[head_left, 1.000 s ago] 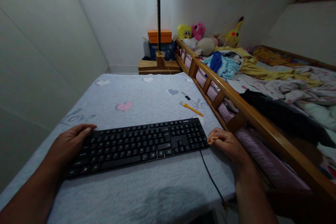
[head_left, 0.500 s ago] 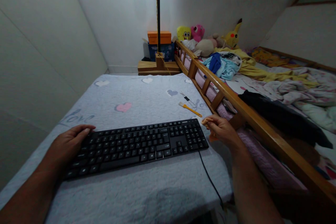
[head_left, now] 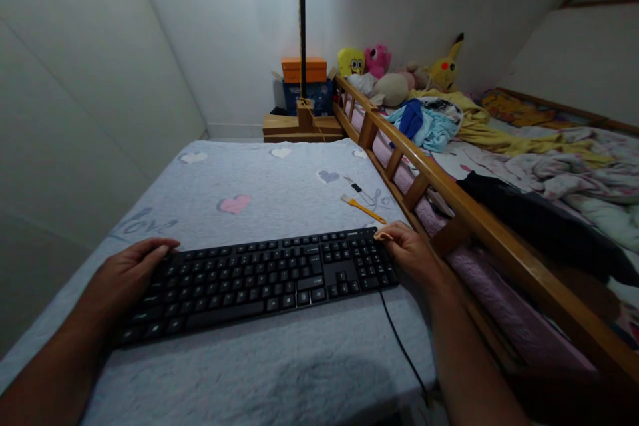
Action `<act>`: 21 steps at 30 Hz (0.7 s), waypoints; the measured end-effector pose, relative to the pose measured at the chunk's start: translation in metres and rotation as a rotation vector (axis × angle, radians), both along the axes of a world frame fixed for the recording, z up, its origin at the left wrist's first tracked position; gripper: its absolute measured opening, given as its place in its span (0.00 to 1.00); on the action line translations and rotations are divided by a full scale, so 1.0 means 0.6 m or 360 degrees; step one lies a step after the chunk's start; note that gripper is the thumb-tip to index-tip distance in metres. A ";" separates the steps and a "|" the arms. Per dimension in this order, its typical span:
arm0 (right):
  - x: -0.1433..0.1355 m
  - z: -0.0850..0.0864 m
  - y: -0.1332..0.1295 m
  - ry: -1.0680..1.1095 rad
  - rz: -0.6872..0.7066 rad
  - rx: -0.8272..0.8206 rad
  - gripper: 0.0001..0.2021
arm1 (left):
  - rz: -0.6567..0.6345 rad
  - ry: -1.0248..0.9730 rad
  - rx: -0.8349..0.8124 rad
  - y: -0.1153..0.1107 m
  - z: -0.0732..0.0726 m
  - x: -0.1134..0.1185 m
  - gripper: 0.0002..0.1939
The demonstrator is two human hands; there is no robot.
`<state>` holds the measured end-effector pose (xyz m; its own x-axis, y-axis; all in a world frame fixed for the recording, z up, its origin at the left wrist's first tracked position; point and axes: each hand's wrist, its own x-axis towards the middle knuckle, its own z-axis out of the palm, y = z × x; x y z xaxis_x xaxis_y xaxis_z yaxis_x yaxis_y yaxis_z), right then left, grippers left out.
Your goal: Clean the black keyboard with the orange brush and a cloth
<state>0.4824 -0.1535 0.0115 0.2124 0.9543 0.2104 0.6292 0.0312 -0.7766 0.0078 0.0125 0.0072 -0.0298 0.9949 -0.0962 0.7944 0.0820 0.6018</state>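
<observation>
A black keyboard (head_left: 259,279) lies at a slant across the pale blue bedspread (head_left: 249,373). Its left end is gripped by my left hand (head_left: 132,273), thumb on top along the edge; the fingertips are partly hidden. My right hand (head_left: 409,253) pinches a small orange cloth (head_left: 383,235) at the keyboard's upper right corner, over the number pad's edge. Most of the cloth is hidden by the fingers. Beyond that corner lies a yellow-handled brush (head_left: 367,210) with pale bristles. A thin metal tool with a black middle (head_left: 356,188) rests just past the brush.
The keyboard's black cable (head_left: 404,346) runs down to the near edge. Along the right stands a wooden bed rail (head_left: 434,180), with rumpled clothes (head_left: 424,123) and plush toys (head_left: 352,63) behind it. At the back, an orange box (head_left: 303,70) sits near a dark pole (head_left: 302,20).
My right hand has moved left with the cloth, from beside the keyboard onto its upper right corner. My left hand stays at the left end.
</observation>
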 end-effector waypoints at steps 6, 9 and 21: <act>0.003 0.012 -0.016 0.0199 0.0047 -0.0062 0.10 | 0.0008 0.0024 0.0013 0.000 0.001 -0.001 0.26; 0.000 0.010 -0.019 0.0405 -0.0027 -0.0070 0.10 | 0.0017 0.0026 0.0021 0.001 0.002 -0.001 0.25; 0.004 -0.007 -0.017 0.0822 -0.0302 -0.0090 0.05 | -0.0020 0.0024 0.0035 0.001 -0.002 -0.005 0.25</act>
<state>0.4847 -0.1635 0.0072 0.4437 0.8960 -0.0174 0.1565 -0.0966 -0.9829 0.0050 0.0130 0.0058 -0.0185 0.9971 -0.0742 0.8045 0.0589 0.5911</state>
